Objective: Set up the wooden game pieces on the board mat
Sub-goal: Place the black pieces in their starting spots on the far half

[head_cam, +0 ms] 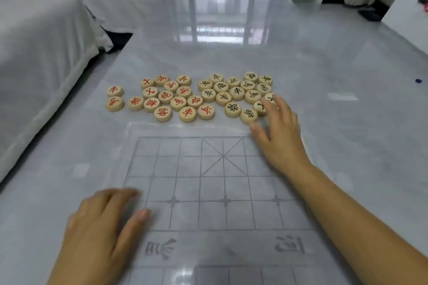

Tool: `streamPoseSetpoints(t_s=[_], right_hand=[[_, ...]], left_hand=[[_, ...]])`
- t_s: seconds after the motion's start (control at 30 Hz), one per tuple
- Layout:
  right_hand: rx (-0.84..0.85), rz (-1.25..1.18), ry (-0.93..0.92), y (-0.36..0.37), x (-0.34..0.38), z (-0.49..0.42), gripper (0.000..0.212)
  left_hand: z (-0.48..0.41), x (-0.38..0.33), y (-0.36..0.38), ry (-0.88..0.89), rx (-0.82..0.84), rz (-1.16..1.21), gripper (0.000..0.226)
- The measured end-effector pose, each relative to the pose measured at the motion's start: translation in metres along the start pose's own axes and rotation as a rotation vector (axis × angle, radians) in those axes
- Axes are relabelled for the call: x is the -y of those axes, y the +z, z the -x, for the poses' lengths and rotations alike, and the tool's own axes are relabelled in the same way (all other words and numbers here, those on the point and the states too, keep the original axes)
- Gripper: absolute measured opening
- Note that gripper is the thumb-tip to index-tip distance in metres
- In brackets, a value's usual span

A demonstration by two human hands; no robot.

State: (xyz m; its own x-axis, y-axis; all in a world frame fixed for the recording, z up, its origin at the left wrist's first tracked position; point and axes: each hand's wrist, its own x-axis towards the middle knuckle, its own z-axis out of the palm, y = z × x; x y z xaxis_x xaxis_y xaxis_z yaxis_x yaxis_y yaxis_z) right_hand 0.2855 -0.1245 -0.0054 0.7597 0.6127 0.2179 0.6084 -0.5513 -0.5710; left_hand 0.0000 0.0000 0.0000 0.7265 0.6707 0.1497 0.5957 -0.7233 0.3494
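Observation:
A clear board mat [190, 183] with a grey printed grid lies flat on the table in front of me. Beyond its far edge sit several round wooden pieces: a red-lettered group [166, 99] on the left and a black-lettered group [236, 95] on the right. My right hand [278, 136] reaches over the mat's far right corner, fingers spread and straight, fingertips touching the rightmost black-lettered pieces. My left hand [102, 224] lies flat on the mat's left edge, fingers relaxed. Neither hand holds a piece, and no piece stands on the mat.
The glossy grey marble-look table [347, 122] stretches far and right. A sofa with a white cover [41, 53] stands to the left, close to the table's edge. A small dark blue object [418, 81] lies far right.

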Motion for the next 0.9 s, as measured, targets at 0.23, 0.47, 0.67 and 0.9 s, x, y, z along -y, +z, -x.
streamPoseSetpoints(t_s=[0.23, 0.47, 0.67, 0.9], right_hand=[[0.133, 0.222, -0.07, 0.027, -0.008, -0.027, 0.048], [0.006, 0.029, -0.026, 0.018, -0.006, -0.022, 0.054], [0.102, 0.008, 0.039, 0.011, 0.0, -0.017, 0.065], [0.293, -0.004, 0.031, -0.006, -0.003, -0.015, 0.048]], left_hand=[[-0.144, -0.004, 0.041, 0.187, 0.066, -0.058, 0.078], [-0.166, -0.032, 0.068, 0.258, 0.147, -0.105, 0.058], [-0.144, -0.026, 0.053, 0.325, 0.088, 0.099, 0.056], [-0.125, -0.019, 0.039, 0.219, 0.082, 0.21, 0.04]])
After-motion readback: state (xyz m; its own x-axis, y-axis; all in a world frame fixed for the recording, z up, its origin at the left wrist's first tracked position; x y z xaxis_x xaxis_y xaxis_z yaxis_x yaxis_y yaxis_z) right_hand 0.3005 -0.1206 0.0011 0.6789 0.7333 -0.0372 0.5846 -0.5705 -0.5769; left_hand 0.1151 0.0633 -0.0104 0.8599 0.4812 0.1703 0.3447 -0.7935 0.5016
